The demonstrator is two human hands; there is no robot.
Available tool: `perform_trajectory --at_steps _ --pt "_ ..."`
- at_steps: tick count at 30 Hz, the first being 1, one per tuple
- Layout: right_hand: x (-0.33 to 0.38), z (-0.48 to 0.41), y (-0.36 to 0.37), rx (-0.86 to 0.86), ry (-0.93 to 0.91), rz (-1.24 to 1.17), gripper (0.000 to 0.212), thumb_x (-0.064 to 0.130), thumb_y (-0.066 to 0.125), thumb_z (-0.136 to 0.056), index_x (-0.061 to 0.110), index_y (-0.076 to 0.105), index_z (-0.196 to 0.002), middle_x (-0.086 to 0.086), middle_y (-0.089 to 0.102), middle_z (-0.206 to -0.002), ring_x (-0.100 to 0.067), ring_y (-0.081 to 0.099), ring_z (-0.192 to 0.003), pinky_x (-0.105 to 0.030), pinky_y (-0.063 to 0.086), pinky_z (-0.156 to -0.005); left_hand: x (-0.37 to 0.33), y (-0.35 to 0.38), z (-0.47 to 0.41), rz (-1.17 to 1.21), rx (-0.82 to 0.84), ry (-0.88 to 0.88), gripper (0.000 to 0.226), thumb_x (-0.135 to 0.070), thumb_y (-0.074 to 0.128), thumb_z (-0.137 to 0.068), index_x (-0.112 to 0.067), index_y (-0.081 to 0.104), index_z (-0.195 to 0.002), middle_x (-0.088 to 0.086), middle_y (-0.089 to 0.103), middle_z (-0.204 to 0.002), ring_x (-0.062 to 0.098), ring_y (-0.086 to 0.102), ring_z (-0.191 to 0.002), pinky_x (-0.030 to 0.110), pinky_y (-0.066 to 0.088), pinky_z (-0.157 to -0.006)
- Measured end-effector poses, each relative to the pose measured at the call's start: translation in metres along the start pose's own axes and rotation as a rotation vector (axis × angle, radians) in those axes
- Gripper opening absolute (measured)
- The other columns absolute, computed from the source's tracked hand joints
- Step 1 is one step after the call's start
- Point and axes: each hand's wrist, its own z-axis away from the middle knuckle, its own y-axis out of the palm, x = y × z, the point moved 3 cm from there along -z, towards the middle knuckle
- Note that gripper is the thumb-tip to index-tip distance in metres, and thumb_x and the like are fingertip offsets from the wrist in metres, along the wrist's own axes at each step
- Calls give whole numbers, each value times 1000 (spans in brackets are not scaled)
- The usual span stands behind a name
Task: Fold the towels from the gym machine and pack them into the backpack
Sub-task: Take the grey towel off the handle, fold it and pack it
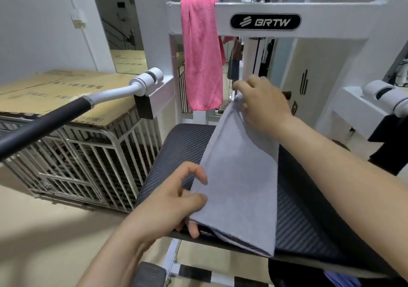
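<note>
Head view: I am mid-fold on the grey towel (240,176), laid along the seat pad (176,154). My left hand (176,203) pinches its near edge; my right hand (262,101) grips the far corner, lifted off the pad. Beyond my right hand, the pink towel (202,55) hangs on the frame (331,11), untouched. Next, I judge, bring the far end toward the near one. No backpack clearly in view.

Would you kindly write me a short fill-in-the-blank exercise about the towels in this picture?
1. The towel hanging over the machine's crossbar is ____.
2. The grey towel lies on the machine's black ____.
3. The ____ hand lifts the grey towel's far end.

Missing words: pink; seat; right
</note>
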Motion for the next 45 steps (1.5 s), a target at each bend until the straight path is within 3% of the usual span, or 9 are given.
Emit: perform_trajectory --at_steps 3,6,10,15,25,30,35,41,45 --pt "43 33 -5 173 -121 -256 45 23 64 -87 24 49 -129 -3 51 -116 -22 54 -97 -39 50 -75 18 19 20 -53 15 -37 20 -16 55 -93 -35 59 -96 7 51 -52 18 55 -42 19 39 -44" --pt "53 87 -16 537 -141 -335 40 48 55 -90 32 51 -126 5 52 -114 -15 56 -98 -33 48 -84 34 11 28 -481 -316 167 11 -35 64 -85 -44 65 -91 -7 53 -54 5 47 -48 21 38 -49" --pt "59 154 -28 495 -225 -210 66 70 37 -86 26 45 -133 2 47 -133 -20 48 -122 -36 44 -99 27 16 37 -896 -435 714 19 -41 68 -81 -31 70 -98 -15 60 -96 8 57 -92 28 49 -76" --pt "70 214 -14 305 -292 -63 93 79 33 -81 11 42 -143 -11 39 -152 -27 36 -141 -52 30 -111 57 32 21 -1289 -215 685 77 -43 70 -80 -26 36 -147 1 37 -153 19 35 -141 36 26 -112" --pt "57 248 -15 -102 -433 -227 40 3 44 -86 7 65 -120 -7 67 -122 -24 63 -114 -40 40 -106 47 35 35 -1056 -358 667 52 -15 52 -75 -23 62 -125 -6 64 -128 13 58 -120 33 48 -96" --pt "47 268 -55 -28 -264 -623 22 24 53 -90 22 68 -106 10 71 -91 -11 62 -83 -27 47 -89 29 54 80 -1001 -213 521 31 -52 39 -84 -35 62 -96 -14 65 -73 7 61 -69 33 48 -63" --pt "36 240 -82 3 66 -1154 1 18 70 -86 18 71 -87 8 70 -80 -4 63 -75 -19 49 -70 16 46 78 -403 -141 372 53 -60 57 -80 -8 69 -84 20 66 -79 18 57 -67 40 47 -61" --pt "50 164 -58 58 240 -961 20 34 46 -98 18 53 -88 2 62 -82 -13 55 -76 -30 40 -67 -7 21 37 -30 -302 236 32 -38 47 -98 -20 73 -97 -7 76 -82 5 70 -74 20 52 -61" --pt "60 109 -23 194 280 -750 22 36 37 -102 18 44 -92 -4 59 -92 -25 55 -86 -35 39 -70 -5 -7 -9 -152 -441 173 49 -44 41 -99 -2 67 -93 14 73 -92 25 68 -80 33 47 -73"
